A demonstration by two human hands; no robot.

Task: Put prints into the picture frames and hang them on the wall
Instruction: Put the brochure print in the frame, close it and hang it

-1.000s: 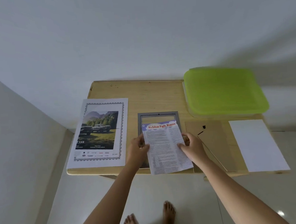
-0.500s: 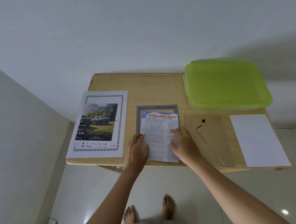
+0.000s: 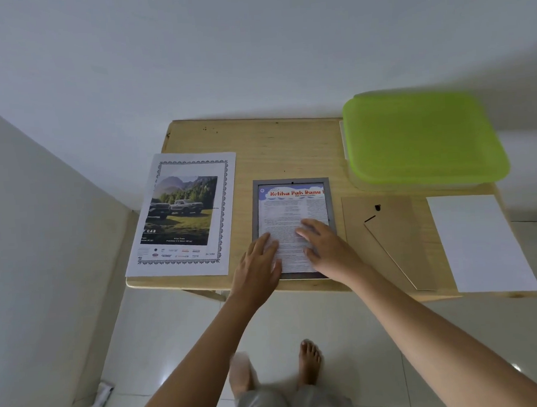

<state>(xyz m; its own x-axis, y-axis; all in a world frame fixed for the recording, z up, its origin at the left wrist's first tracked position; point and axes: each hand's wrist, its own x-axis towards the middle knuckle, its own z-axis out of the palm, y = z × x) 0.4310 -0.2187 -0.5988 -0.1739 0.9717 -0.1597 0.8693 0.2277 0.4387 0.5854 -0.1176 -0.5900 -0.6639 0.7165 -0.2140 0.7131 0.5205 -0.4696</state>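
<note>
Just below centre, the left hand and the right hand are lying flat, fingers straight, gripping nothing. They are pressing the lower half of the text print down, apparently to seat it squarely inside the grey frame, which is lying flat on the table. Just right of the frame, the backing board is waiting, probably to close it. At centre left the car print is lying unframed, a blank sheet is sitting far right, and a green-lidded box is occupying the upper right.
</note>
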